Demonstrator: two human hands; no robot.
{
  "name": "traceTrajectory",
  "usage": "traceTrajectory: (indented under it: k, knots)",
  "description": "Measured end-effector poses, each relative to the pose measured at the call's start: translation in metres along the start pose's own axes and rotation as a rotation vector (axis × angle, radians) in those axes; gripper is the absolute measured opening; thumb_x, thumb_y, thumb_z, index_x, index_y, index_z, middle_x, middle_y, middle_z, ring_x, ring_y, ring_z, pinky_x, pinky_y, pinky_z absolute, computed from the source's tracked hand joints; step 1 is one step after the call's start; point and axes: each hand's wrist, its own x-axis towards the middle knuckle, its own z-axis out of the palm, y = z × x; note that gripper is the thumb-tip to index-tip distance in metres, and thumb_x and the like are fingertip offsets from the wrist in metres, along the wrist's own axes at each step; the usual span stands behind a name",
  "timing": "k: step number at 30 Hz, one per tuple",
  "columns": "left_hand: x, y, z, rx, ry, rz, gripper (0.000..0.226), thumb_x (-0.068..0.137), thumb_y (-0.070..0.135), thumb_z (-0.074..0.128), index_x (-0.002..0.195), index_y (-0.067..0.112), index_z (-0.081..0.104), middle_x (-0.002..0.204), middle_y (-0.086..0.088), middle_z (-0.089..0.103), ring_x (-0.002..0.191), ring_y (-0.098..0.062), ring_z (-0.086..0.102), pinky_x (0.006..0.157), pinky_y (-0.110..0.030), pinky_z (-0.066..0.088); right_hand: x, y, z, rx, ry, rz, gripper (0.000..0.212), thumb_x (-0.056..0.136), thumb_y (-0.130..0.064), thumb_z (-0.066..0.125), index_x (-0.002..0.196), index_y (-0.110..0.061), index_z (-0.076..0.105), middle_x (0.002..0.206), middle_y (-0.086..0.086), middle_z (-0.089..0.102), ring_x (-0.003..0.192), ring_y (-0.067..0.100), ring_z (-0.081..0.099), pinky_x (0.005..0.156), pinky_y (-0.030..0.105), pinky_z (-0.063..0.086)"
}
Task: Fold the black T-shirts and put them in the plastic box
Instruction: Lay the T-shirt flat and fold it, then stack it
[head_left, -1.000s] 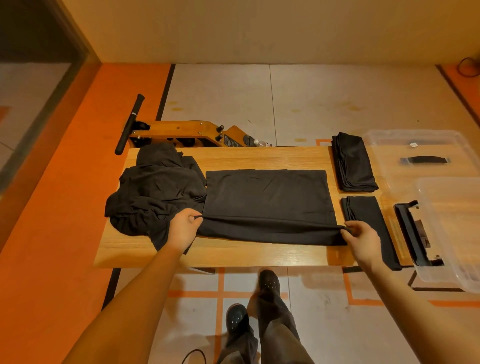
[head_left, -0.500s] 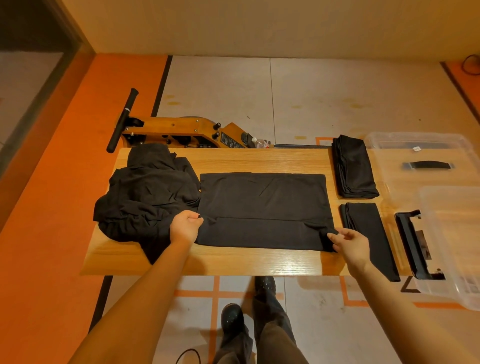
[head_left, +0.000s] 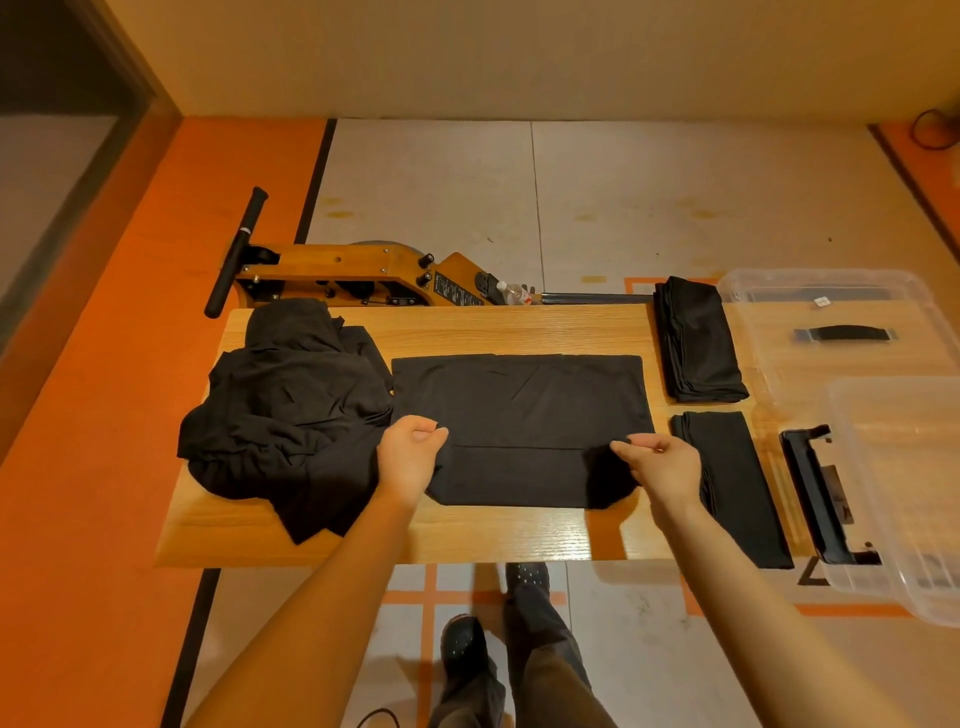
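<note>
The black T-shirt (head_left: 519, 410) lies spread flat mid-table, its near strip folded up over the body. It looks like thin, limp knit: light, soft, sure to sag, so best taken by the fold's two ends. The left hand (head_left: 410, 457) and right hand (head_left: 660, 465) each pinch that folded edge with curled fingers. A rumpled pile (head_left: 285, 410) sits left, neat folded stacks (head_left: 698, 340) right, beside the clear, rigid plastic box (head_left: 904, 488) on the wood-grain table (head_left: 467, 535).

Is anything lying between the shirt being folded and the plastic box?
Yes. Two folded shirts lie on the table between the spread T-shirt and the plastic box: a folded stack farther back and a single folded shirt nearer the person.
</note>
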Motion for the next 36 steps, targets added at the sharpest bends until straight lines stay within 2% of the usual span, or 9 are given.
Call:
traceTrajectory:
  k: [2,4,9,12,14,20,24,32,36]
  knots:
    - [-0.014,0.013,0.014,-0.065,-0.036,0.005,0.002,0.087,0.012,0.067,0.087,0.012,0.065,0.086,-0.002,0.064,0.083,-0.016,0.059,0.078,-0.028,0.047,-0.017,-0.005,0.019,0.084,-0.062,0.010,0.016,0.082,-0.008,0.077,0.095,-0.008,0.070,0.088,0.006,0.070,0.083,0.014,0.066,0.064,0.020,0.050]
    - [-0.028,0.021,0.030,-0.123,-0.091,-0.002,0.006,0.089,0.014,0.066,0.094,0.013,0.065,0.088,0.001,0.066,0.084,-0.011,0.061,0.075,-0.024,0.048,-0.031,-0.003,0.037,0.141,-0.088,0.025,0.011,0.084,-0.008,0.075,0.093,-0.011,0.070,0.087,0.004,0.070,0.080,0.011,0.066,0.060,0.016,0.049]
    - [-0.053,0.026,0.065,-0.176,-0.143,-0.009,0.007,0.089,0.015,0.066,0.096,0.015,0.065,0.082,0.009,0.062,0.078,-0.002,0.059,0.067,-0.014,0.047,-0.053,0.008,0.065,0.193,-0.123,0.038,0.010,0.085,-0.003,0.072,0.085,-0.013,0.072,0.080,0.005,0.072,0.077,0.017,0.068,0.067,0.023,0.055]
    - [-0.061,0.024,0.077,-0.171,-0.159,-0.003,0.007,0.089,0.014,0.067,0.096,0.016,0.067,0.082,0.011,0.063,0.080,-0.001,0.060,0.072,-0.016,0.050,-0.056,0.016,0.069,0.174,-0.129,0.028,0.009,0.085,-0.006,0.072,0.086,-0.015,0.074,0.085,0.007,0.074,0.085,0.022,0.070,0.079,0.034,0.059]
    - [-0.065,0.022,0.082,-0.166,-0.168,-0.003,0.011,0.090,0.014,0.066,0.101,0.015,0.068,0.084,0.013,0.063,0.084,-0.002,0.061,0.079,-0.022,0.053,-0.058,0.019,0.069,0.170,-0.124,0.022,0.010,0.085,-0.007,0.072,0.086,-0.017,0.074,0.087,0.006,0.075,0.088,0.022,0.070,0.082,0.035,0.059]
    - [-0.068,0.020,0.087,-0.152,-0.174,0.039,0.017,0.090,0.011,0.065,0.105,0.012,0.071,0.090,0.009,0.067,0.088,-0.004,0.064,0.080,-0.017,0.052,-0.062,0.020,0.060,0.199,-0.146,0.018,0.014,0.088,-0.007,0.070,0.084,-0.020,0.075,0.085,0.003,0.075,0.084,0.018,0.070,0.075,0.027,0.057]
    - [-0.070,0.018,0.086,-0.128,-0.203,0.070,0.016,0.089,0.010,0.066,0.104,0.011,0.071,0.088,0.008,0.067,0.083,0.001,0.062,0.071,-0.009,0.048,-0.063,0.020,0.057,0.207,-0.143,0.011,0.014,0.089,-0.008,0.069,0.085,-0.020,0.074,0.083,0.001,0.074,0.082,0.014,0.069,0.072,0.023,0.056]
    - [-0.069,0.017,0.087,-0.096,-0.208,0.090,0.007,0.087,0.013,0.068,0.094,0.014,0.068,0.083,0.009,0.065,0.080,-0.001,0.061,0.065,-0.006,0.046,-0.061,0.022,0.056,0.231,-0.152,0.035,0.009,0.088,-0.007,0.071,0.090,-0.015,0.075,0.084,0.002,0.074,0.081,0.013,0.069,0.068,0.020,0.054]
    - [-0.069,0.017,0.087,-0.113,-0.219,0.095,0.009,0.089,0.012,0.067,0.097,0.012,0.069,0.084,0.009,0.066,0.080,-0.001,0.061,0.066,-0.005,0.046,-0.062,0.022,0.055,0.220,-0.150,0.022,0.008,0.089,-0.008,0.070,0.092,-0.014,0.075,0.084,0.000,0.074,0.080,0.011,0.068,0.064,0.015,0.053]
